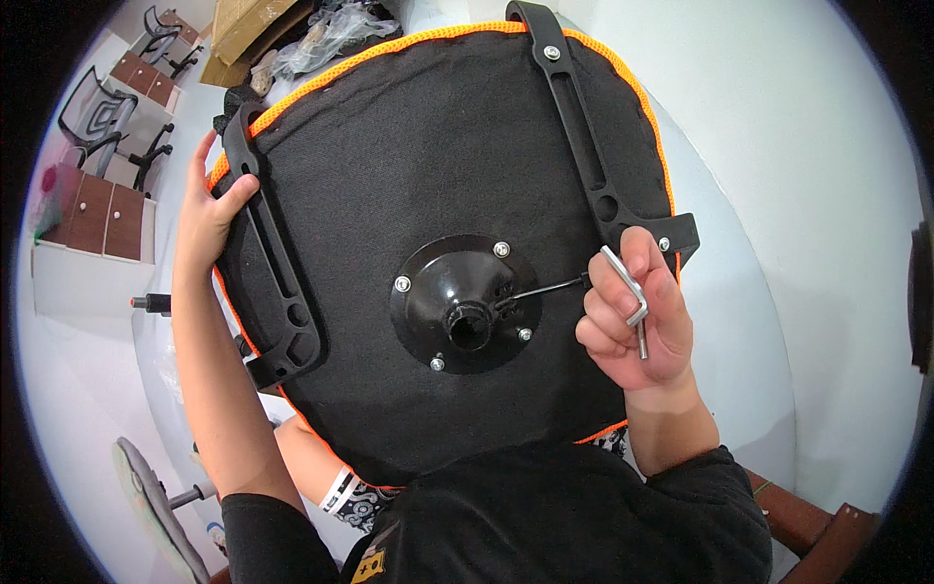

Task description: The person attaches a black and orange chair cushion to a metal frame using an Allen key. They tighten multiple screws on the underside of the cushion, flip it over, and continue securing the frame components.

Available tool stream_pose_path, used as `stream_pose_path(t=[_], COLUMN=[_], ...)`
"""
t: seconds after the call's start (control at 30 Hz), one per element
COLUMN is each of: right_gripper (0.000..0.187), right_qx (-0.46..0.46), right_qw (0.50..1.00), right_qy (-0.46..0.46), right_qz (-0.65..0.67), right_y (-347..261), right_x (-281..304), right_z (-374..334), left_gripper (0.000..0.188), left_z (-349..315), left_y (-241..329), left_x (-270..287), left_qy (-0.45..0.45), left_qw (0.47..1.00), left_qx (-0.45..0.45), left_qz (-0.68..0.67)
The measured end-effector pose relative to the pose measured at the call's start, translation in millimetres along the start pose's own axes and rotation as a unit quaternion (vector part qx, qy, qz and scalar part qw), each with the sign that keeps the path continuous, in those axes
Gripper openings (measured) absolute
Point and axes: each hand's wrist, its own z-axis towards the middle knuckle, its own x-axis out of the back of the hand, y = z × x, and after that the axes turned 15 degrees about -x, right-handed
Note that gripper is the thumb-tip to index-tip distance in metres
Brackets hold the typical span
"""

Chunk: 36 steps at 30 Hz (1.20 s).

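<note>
An upturned office chair seat, black with orange edging, lies before me. My left hand grips its left edge at the black armrest, thumb on the armrest and fingers partly hidden behind the edge. My right hand is raised near the lower end of the other armrest, closed around a silver hex key. A short metal rod, perhaps a bolt, points down from the key's bent end. At the seat's centre, a round black mounting plate with a socket and a thin lever is held by several bolts.
Behind the seat stands an open cardboard box with clear plastic wrapping. Mesh office chairs and brown-fronted cabinets are at the far left. A grey padded chair part sits at lower left, brown furniture at lower right.
</note>
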Motion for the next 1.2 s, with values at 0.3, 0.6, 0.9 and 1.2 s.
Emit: stream_pose_path(t=[0.3,0.6,0.9,1.2], right_gripper=[0.010,0.010,0.027,0.021], right_qx=[0.003,-0.158,-0.151,-0.001], right_qw=[1.000,0.964,0.939,0.637], right_qy=[0.015,0.058,0.309,0.583], right_qz=[0.021,0.204,-0.013,-0.504], right_y=[2.7,50.9,45.7,-27.0], right_x=[0.9,-7.7,-16.0,112.2], right_z=[-3.7,-28.9,-51.1,-131.1], left_gripper=[0.093,0.099,0.113,0.113], left_z=[-0.8,-2.6,0.8,-5.3], left_y=[3.0,-4.8,27.3,26.3], left_x=[-0.1,3.9,4.3,8.2], left_qy=[-0.008,-0.013,-0.021,-0.008], left_qw=[1.000,0.999,0.997,0.999], left_qx=[0.002,0.037,0.069,0.038], left_qz=[-0.029,-0.018,0.036,0.021])
